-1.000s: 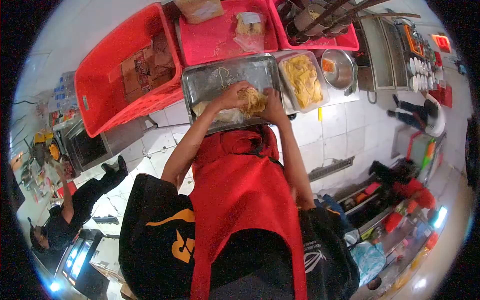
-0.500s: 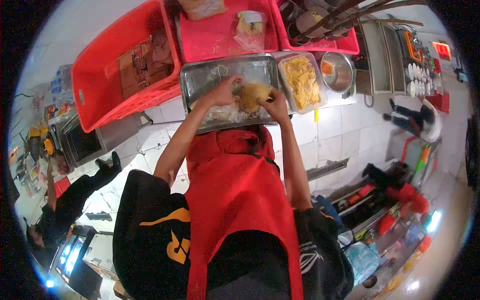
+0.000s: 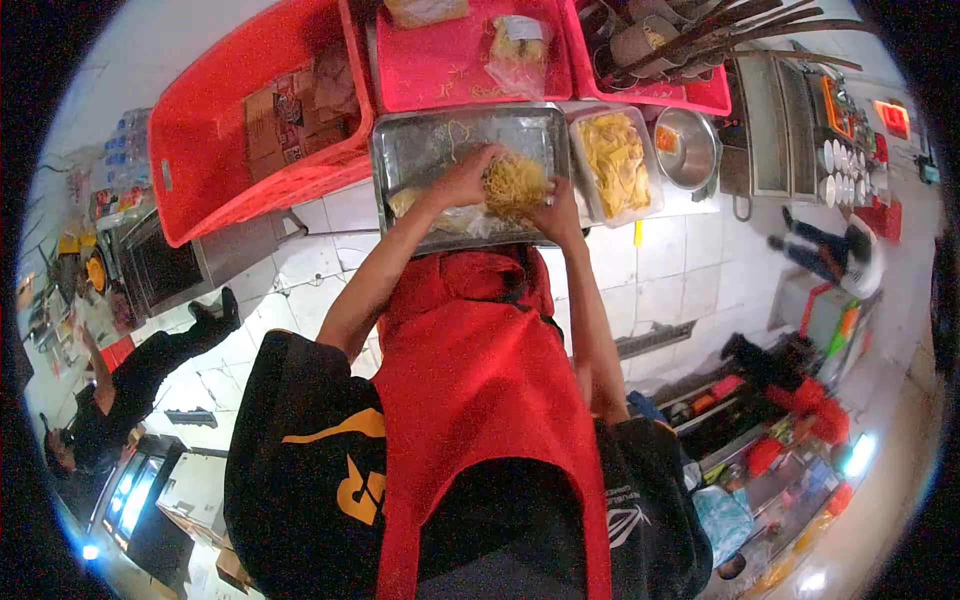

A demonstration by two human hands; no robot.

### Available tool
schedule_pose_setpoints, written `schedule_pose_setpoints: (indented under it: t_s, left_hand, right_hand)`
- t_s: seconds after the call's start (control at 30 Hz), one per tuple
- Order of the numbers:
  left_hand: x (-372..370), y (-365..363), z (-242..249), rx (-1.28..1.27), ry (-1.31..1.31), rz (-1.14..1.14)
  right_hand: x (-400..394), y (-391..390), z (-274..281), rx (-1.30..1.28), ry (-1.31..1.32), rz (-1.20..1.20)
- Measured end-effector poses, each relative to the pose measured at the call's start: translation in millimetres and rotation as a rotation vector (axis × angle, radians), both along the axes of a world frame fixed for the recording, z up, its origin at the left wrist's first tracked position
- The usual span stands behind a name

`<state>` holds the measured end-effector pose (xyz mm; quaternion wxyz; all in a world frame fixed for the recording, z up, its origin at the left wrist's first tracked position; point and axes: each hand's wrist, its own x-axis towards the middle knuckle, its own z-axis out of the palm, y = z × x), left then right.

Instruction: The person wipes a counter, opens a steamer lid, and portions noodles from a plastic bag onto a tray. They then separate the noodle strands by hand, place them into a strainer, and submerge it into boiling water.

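Head | noodle bundle (image 3: 514,187) | between left grip (image 3: 468,182) and right grip (image 3: 557,214)

red plastic basket (image 3: 270,197) holding cardboard (image 3: 282,122), pink crate (image 3: 708,96) of long-handled metal containers (image 3: 634,48), round steel bowl (image 3: 697,168), white cups (image 3: 830,158), black-clad person (image 3: 150,380) at left, white-topped person (image 3: 864,262) at right

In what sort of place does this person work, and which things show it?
Probably a commercial kitchen, perhaps of a restaurant: a clump of noodles is over a metal tray, next to a container of flat yellow sheets and a steel pot.
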<state>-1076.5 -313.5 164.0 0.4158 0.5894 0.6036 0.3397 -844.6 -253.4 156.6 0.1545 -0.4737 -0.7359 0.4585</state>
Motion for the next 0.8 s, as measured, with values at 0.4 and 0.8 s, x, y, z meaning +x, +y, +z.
schedule_pose_setpoints:
  t_s: [0.4, 0.8]
  left_hand:
    - [-3, -7, -1, 0.088, -0.048, 0.133]
    - [-4, -1, -12, 0.09, 0.107, 0.071]
  right_hand:
    - [-18, 18, 67, -0.125, 0.072, 0.146]
    - [0, 19, 27, -0.468, 0.123, -0.007]
